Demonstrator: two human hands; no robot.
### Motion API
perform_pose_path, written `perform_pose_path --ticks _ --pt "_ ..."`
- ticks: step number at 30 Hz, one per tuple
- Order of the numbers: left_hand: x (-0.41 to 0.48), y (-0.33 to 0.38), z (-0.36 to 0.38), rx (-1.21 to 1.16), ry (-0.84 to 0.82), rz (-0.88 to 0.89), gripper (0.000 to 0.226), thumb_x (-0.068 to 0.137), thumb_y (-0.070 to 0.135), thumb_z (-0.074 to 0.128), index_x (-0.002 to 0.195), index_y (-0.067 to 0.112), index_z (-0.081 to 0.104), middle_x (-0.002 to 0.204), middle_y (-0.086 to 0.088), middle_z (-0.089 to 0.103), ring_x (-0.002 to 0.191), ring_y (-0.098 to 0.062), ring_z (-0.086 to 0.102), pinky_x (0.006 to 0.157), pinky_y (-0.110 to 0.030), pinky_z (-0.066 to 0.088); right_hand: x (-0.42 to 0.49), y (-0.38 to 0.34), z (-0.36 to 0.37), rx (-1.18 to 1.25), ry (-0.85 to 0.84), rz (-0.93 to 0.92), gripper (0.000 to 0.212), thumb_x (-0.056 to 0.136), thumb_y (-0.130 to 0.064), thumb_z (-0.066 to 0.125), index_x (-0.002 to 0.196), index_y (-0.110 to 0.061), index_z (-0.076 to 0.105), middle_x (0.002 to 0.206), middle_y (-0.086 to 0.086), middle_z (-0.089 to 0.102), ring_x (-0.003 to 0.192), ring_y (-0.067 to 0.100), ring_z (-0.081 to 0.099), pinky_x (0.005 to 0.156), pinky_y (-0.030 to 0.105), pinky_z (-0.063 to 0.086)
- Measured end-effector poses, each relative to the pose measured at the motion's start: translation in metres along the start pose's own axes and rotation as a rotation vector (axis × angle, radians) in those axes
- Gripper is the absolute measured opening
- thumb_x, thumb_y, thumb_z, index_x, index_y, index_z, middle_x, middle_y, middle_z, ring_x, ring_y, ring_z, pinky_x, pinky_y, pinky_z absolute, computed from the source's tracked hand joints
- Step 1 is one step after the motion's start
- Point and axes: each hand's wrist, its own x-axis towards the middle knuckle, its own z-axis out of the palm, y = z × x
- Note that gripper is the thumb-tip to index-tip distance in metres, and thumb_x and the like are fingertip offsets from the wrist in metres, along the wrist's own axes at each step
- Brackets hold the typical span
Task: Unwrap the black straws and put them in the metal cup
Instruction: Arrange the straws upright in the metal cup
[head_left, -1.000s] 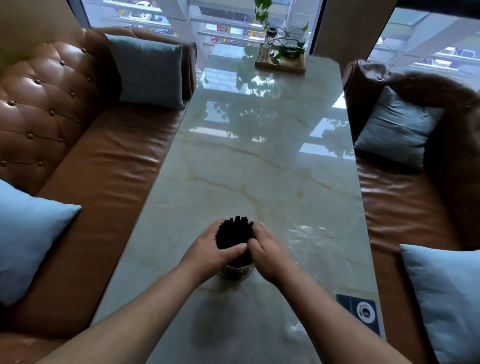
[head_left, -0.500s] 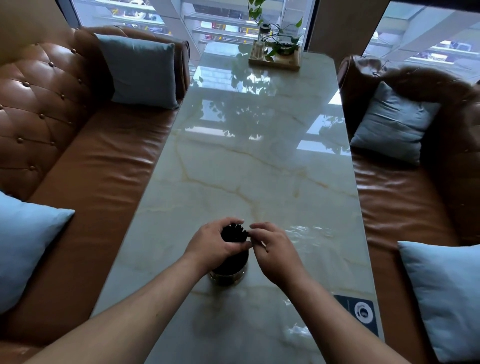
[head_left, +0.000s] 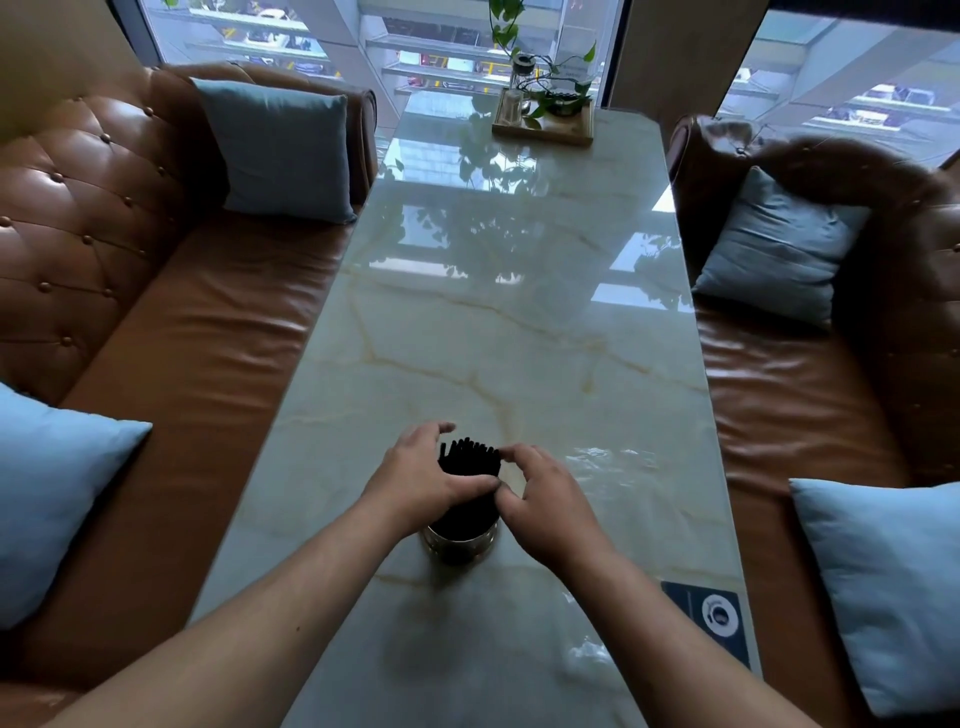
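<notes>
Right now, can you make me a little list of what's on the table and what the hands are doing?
table: glossy marble top, between two brown sofas
metal cup: near the front edge, standing upright
black straws: bundle standing in the cup, tips sticking out
left hand: wrapped around the bundle's left side
right hand: fingertips pinching at the bundle's right side
wrapper: can't tell if any is on the straws
far end: wooden tray with a leafy plant
front right corner: dark sticker

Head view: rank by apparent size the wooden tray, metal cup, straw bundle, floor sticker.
1. wooden tray, though it is farthest from the camera
2. sticker
3. straw bundle and metal cup: both partly hidden by hands, too close to rank
</notes>
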Motion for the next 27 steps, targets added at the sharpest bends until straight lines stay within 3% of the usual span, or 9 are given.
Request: perform_pose_path --ticks 2,5,8,12,16,21,25,27 --pt "-0.005 -0.013 -0.008 0.087 0.023 0.035 0.09 0.058 0.063 0.086 0.137 0.032 0.056 0.13 0.005 0.055 0.121 -0.017 0.055 0.104 -0.036 0.048 -0.003 0.001 0.003 0.005 0.015 0.015 0.04 0.089 -0.032 0.064 0.129 -0.025 0.066 0.126 -0.004 0.068 0.121 0.016 0.06 0.096 0.025 0.043" --pt "-0.013 -0.026 -0.014 0.199 0.05 0.121 0.062 0.068 0.056 0.085 0.124 0.038 0.065 0.106 0.013 0.06 0.1 -0.007 0.056 0.082 -0.026 0.043 -0.007 0.001 0.005 0.019 0.045 0.043 0.037 0.091 -0.035 0.065 0.128 -0.028 0.065 0.121 -0.005 0.066 0.117 0.017 0.061 0.097 0.032 0.048" --pt "-0.016 -0.026 -0.016 0.219 0.127 0.172 0.044 0.076 0.05 0.08 0.117 0.038 0.07 0.093 0.019 0.06 0.082 -0.001 0.053 0.077 -0.028 0.045 -0.012 -0.002 0.008 0.016 0.069 0.05 0.038 0.092 -0.035 0.065 0.129 -0.025 0.063 0.123 -0.003 0.065 0.119 0.019 0.06 0.102 0.037 0.049" --pt "-0.009 -0.013 -0.016 0.206 0.113 0.226 0.048 0.079 0.051 0.079 0.124 0.038 0.068 0.099 0.013 0.064 0.091 -0.007 0.057 0.081 -0.027 0.043 -0.019 -0.007 0.007 0.005 0.112 0.038 0.041 0.092 -0.032 0.064 0.132 -0.024 0.061 0.129 -0.001 0.064 0.125 0.02 0.056 0.106 0.037 0.046" --pt "-0.002 0.001 -0.019 0.3 0.106 0.274 0.028 0.083 0.047 0.077 0.104 0.028 0.079 0.101 0.003 0.071 0.099 -0.018 0.066 0.08 -0.026 0.046 -0.026 -0.011 0.004 0.001 0.122 0.034 0.04 0.092 -0.028 0.064 0.132 -0.023 0.062 0.129 0.001 0.064 0.126 0.021 0.056 0.107 0.035 0.044" --pt "-0.017 0.01 -0.044 0.282 0.174 0.284 0.024 0.082 0.048 0.077 0.093 0.027 0.081 0.09 0.009 0.077 0.088 -0.011 0.069 0.071 -0.025 0.047 -0.036 -0.018 -0.007 -0.011 0.217 -0.048 0.037 0.091 -0.025 0.063 0.129 -0.021 0.063 0.125 -0.001 0.064 0.119 0.02 0.058 0.104 0.037 0.047" --pt "-0.03 0.026 -0.076 0.232 0.251 0.323 0.018 0.077 0.045 0.082 0.082 0.028 0.081 0.059 0.023 0.067 0.062 0.001 0.063 0.059 -0.021 0.044 -0.041 -0.027 -0.014 0.024 0.296 -0.093 0.031 0.09 -0.021 0.063 0.121 -0.023 0.066 0.117 -0.006 0.066 0.109 0.017 0.061 0.098 0.038 0.051" --pt "-0.034 0.035 -0.093 0.191 0.265 0.328 0.017 0.077 0.044 0.084 0.081 0.028 0.081 0.052 0.021 0.063 0.056 0.002 0.06 0.06 -0.022 0.048 -0.042 -0.032 -0.018 0.031 0.328 -0.121 0.027 0.09 -0.017 0.064 0.115 -0.022 0.068 0.112 -0.007 0.067 0.104 0.015 0.062 0.094 0.037 0.052"
